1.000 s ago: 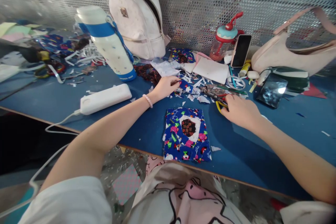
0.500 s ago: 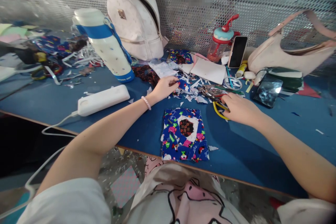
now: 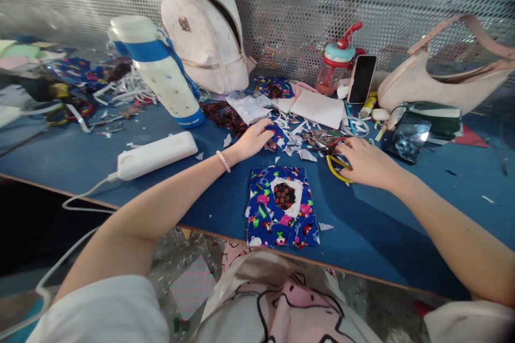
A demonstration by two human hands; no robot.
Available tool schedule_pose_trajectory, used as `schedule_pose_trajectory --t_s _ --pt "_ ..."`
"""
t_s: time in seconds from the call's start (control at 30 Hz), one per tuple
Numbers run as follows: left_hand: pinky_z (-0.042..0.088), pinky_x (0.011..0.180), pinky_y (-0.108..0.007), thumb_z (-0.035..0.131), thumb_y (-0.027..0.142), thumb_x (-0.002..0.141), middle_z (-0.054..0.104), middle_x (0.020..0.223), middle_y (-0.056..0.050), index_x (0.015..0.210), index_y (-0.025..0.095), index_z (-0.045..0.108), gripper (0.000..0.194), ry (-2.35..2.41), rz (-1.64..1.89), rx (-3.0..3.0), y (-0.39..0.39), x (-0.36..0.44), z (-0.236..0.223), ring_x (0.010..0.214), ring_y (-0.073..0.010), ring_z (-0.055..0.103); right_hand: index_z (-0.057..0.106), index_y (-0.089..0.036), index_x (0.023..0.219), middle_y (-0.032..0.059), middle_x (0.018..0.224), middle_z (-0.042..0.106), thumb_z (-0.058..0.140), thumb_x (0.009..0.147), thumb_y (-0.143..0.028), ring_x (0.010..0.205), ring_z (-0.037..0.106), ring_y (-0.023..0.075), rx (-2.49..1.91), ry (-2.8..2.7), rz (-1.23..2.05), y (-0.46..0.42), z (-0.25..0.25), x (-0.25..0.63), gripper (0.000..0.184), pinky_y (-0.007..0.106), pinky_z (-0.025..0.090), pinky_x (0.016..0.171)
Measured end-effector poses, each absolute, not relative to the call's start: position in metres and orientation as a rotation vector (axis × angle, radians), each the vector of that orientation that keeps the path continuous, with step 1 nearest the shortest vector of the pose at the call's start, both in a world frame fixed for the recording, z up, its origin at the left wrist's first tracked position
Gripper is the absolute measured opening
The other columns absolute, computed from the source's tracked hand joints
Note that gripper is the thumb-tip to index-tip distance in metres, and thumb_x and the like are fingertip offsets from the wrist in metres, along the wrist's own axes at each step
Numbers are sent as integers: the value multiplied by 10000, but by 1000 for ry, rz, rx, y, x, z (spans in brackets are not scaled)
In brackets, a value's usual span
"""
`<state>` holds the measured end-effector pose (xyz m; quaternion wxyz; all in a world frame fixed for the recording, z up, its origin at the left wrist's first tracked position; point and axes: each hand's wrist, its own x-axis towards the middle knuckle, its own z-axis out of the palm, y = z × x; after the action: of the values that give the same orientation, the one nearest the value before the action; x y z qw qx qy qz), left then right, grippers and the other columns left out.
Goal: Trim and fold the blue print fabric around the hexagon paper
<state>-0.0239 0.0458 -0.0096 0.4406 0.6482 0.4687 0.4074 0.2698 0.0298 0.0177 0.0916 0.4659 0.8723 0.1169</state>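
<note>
My left hand (image 3: pixel 254 139) is closed on a blue printed fabric scrap (image 3: pixel 280 138), pinched over a litter of cut bits. My right hand (image 3: pixel 360 161) is closed around scissors (image 3: pixel 339 170) with a yellow handle and a red part. Their dark blades point left, toward the scrap but apart from it. Nearer me lies a flat blue patchwork square (image 3: pixel 263 220), patterned with cartoon figures. A white patch with a dark, flowered centre sits on it.
White and coloured snippets (image 3: pixel 308 155) spread between the hands. Around them stand a tall bottle (image 3: pixel 161 80), a white backpack (image 3: pixel 209 37), a red-lidded cup (image 3: pixel 338 61), a propped phone (image 3: pixel 362 79) and a handbag (image 3: pixel 438 86). A corded white power bank (image 3: pixel 159 155) lies left.
My left hand has lowered slightly with the blue fabric scrap, which now shows more of its print. The scissors' blades show more clearly in my right hand. The view has shifted a little.
</note>
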Motion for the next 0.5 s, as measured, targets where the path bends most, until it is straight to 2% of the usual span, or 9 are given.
schedule_pose_trajectory --t_s 0.13,0.27,0.37,0.5 --pt "487 572 -193 404 70 841 557 637 52 815 168 446 109 1164 1007 1587 44 -23 -8 543 -91 588 593 -149 904 140 982 549 519 747 -225 897 558 268 1324 2583 254 35 21 271 190 333 425 696" --pt "469 547 -184 399 61 835 546 643 52 805 159 459 119 1150 1014 1568 45 -23 -10 522 -79 574 519 -177 767 74 839 514 528 728 -216 723 526 182 1391 2582 72 43 20 274 56 277 380 608" --pt "452 533 -182 409 70 837 543 644 51 803 156 468 109 1149 1020 1557 45 -23 -11 524 -82 580 459 -194 725 34 773 474 539 711 -210 616 463 142 1432 2582 -36 48 19 279 83 259 321 543" --pt "447 518 -193 419 100 844 549 632 47 836 161 468 79 1180 1018 1482 47 -23 -13 532 -102 600 425 -203 717 23 779 461 526 718 -197 589 441 130 1511 2660 -127 52 18 285 101 264 306 551"
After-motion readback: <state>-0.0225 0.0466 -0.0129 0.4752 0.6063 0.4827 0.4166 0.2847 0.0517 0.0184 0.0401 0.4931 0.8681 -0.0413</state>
